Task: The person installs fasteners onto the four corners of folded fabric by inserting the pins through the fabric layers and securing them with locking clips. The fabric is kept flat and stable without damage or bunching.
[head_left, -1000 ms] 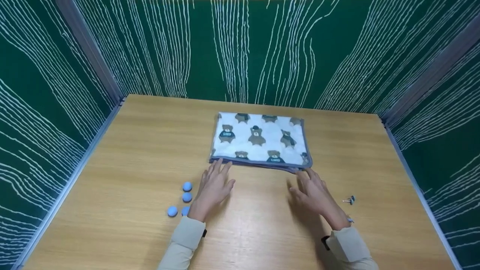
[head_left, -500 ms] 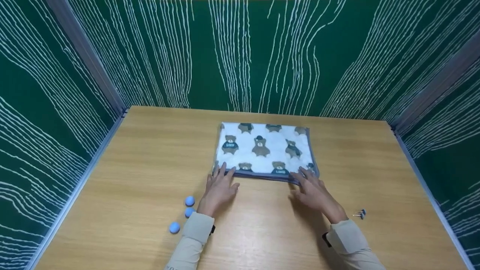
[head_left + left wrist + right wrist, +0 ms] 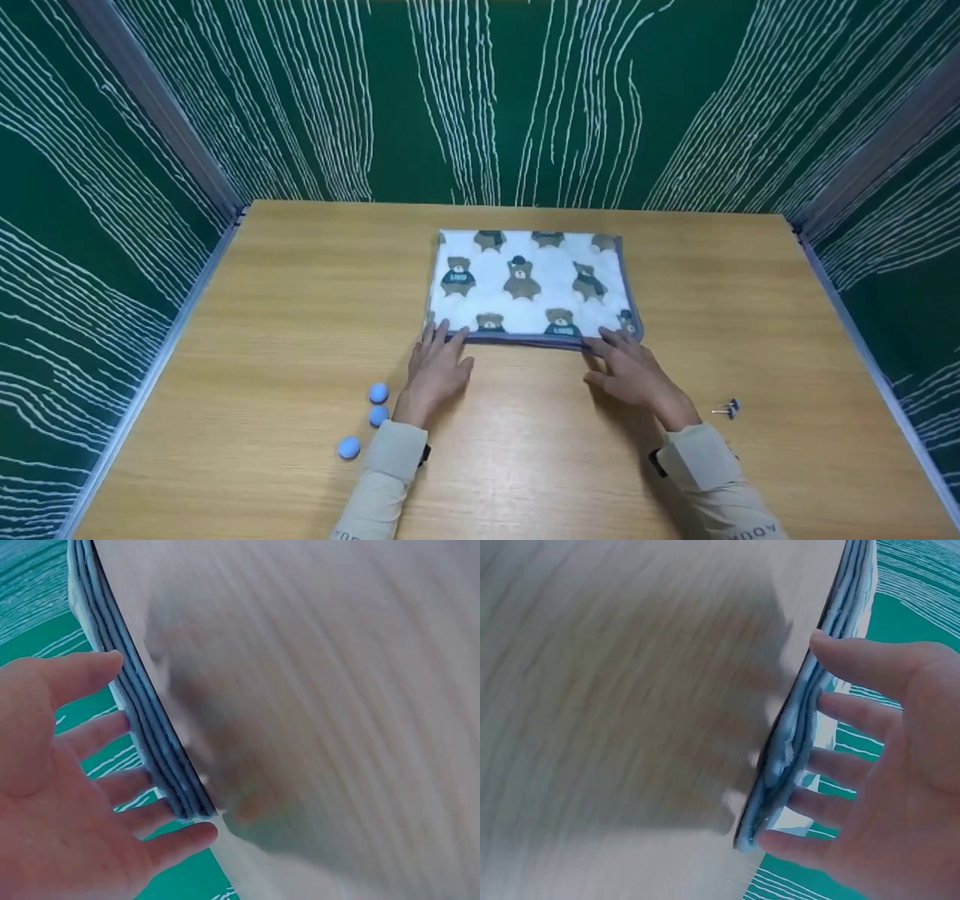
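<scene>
The folded cloth (image 3: 521,289) lies flat near the worktop's (image 3: 315,300) far edge, its layered near side roughly parallel to it. The left hand (image 3: 436,375) and right hand (image 3: 632,373) spread almost straight fingers at its two near corners, gripping nothing; set so wide apart, they seem placed to keep that side even. How hard they press, I cannot tell. Balls (image 3: 349,448) toward the worktop's left edge and pins (image 3: 733,406) toward its right sit well apart from the cloth, probably so it lies unobstructed.
</scene>
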